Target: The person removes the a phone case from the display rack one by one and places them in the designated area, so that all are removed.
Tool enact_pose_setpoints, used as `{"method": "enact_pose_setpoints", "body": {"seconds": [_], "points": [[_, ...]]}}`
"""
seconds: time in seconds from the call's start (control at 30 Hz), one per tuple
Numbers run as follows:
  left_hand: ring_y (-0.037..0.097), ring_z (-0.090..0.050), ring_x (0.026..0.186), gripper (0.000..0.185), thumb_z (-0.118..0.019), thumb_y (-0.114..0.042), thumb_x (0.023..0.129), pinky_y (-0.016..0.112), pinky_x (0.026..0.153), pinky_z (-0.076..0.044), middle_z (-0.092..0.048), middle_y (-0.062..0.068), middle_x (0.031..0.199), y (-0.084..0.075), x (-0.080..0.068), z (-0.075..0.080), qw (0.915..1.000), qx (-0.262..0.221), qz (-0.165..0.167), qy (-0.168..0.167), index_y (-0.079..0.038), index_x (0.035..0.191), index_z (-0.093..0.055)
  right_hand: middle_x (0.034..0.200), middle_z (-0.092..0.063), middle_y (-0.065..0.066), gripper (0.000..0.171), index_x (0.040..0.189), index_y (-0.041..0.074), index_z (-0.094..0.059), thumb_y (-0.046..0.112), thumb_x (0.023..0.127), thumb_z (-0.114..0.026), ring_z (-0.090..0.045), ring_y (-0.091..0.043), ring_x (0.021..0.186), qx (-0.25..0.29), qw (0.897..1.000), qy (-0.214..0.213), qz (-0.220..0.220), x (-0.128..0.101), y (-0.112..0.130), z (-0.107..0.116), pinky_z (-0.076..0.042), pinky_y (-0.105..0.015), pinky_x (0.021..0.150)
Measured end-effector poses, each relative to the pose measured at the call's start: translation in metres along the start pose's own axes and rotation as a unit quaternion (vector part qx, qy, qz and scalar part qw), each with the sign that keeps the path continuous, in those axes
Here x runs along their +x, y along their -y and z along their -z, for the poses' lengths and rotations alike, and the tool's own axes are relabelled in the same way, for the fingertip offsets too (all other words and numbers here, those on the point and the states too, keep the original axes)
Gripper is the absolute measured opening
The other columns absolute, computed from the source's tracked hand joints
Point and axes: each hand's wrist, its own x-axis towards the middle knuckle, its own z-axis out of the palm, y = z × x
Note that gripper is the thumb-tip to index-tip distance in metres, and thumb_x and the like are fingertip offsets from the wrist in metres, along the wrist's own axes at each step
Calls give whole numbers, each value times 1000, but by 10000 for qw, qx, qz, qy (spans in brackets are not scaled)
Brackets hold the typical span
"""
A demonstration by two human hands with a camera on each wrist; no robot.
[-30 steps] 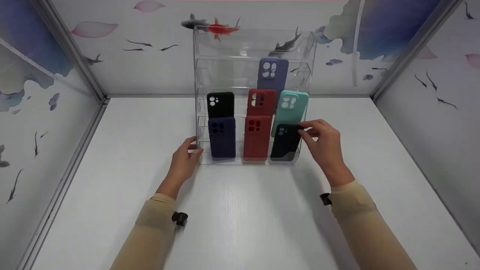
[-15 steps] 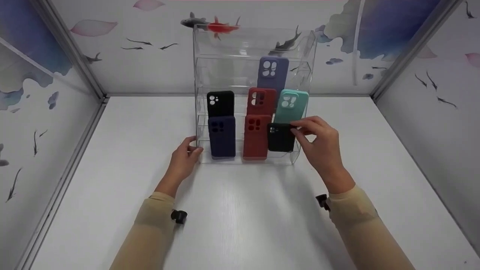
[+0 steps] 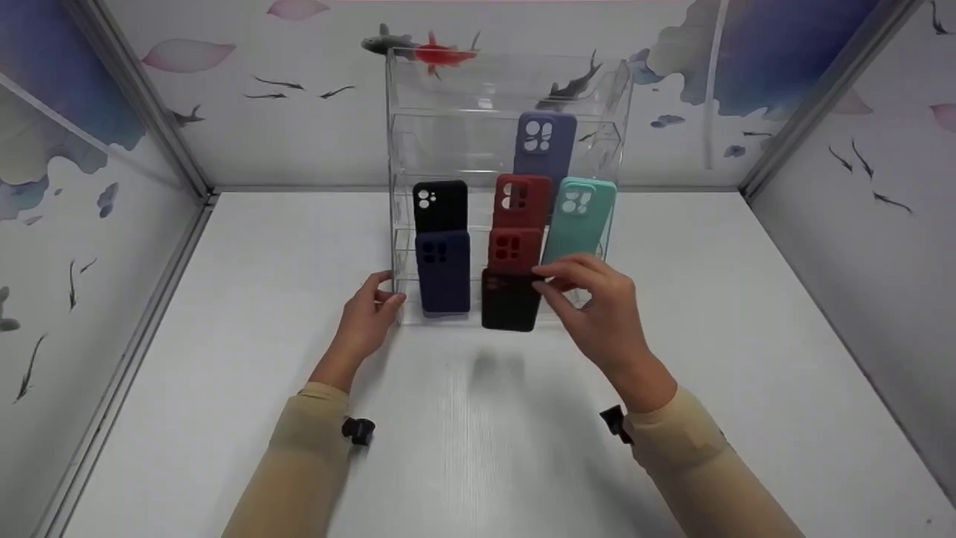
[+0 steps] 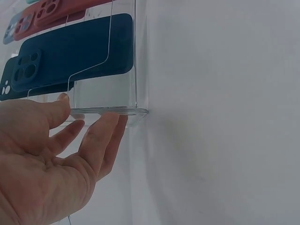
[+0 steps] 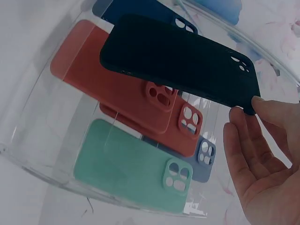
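Note:
My right hand (image 3: 597,314) pinches a black phone case (image 3: 509,302) by its top corner between thumb and fingertips. The case hangs in front of the lower red phone case (image 3: 515,246) and covers its bottom part. In the right wrist view the black case (image 5: 178,61) is clear of the rack, its camera cutouts near the fingers. My left hand (image 3: 367,317) holds the left side panel of a clear acrylic rack (image 3: 396,224). From the left wrist view, the thumb and fingers of that hand (image 4: 61,150) lie on either side of the panel's edge.
The tiered rack also bears a dark blue case (image 3: 444,276), another black case (image 3: 441,205), a second red case (image 3: 523,198), a mint case (image 3: 581,220) and a lavender case (image 3: 547,142). It stands on a white table (image 3: 448,448) between printed panels.
My right hand has lifted the black case out of the rack's bottom right spot and carried it left and toward me. The left hand stays on the rack.

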Motion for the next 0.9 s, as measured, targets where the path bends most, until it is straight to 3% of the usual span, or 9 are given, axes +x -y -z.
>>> {"method": "enact_pose_setpoints", "body": {"seconds": [0.2, 0.43, 0.73, 0.9], "points": [[33, -63, 120, 53, -55, -24, 108, 46, 99, -50, -64, 20, 127, 0, 1, 1, 10000, -37, 1, -26, -9, 157, -39, 104, -75, 7, 20, 111, 18, -81, 11, 92, -79, -70, -6, 92, 601, 9967, 499, -207, -9, 6, -23, -61, -28, 80], [34, -63, 122, 53, -54, -24, 109, 48, 101, -50, -64, 20, 127, -1, 2, 0, 10000, -60, -28, -18, -9, 157, -39, 101, -76, 8, 16, 106, 22, -81, 14, 92, -80, -72, -9, 90, 1260, 9838, 1059, -717, -19, 8, -49, -61, -28, 79], [34, -64, 121, 53, -55, -24, 108, 47, 101, -50, -65, 20, 127, 2, 2, -1, 10000, -51, 22, -71, -9, 157, -40, 100, -78, -3, 14, 107, 16, -80, 14, 93, -79, -76, -20, 79, 1873, 9489, 1808, -1786, -24, -1, -76, -62, -31, 73], [36, -63, 124, 53, -55, -25, 108, 49, 102, -50, -64, 20, 128, 1, -1, 0, 9999, -101, -3, -22, -10, 157, -39, 102, -78, -5, 16, 109, 13, -80, 11, 93, -78, -76, -17, 78, 1806, 9442, 2005, -1888, -22, -11, -89, -62, -31, 73]]}}
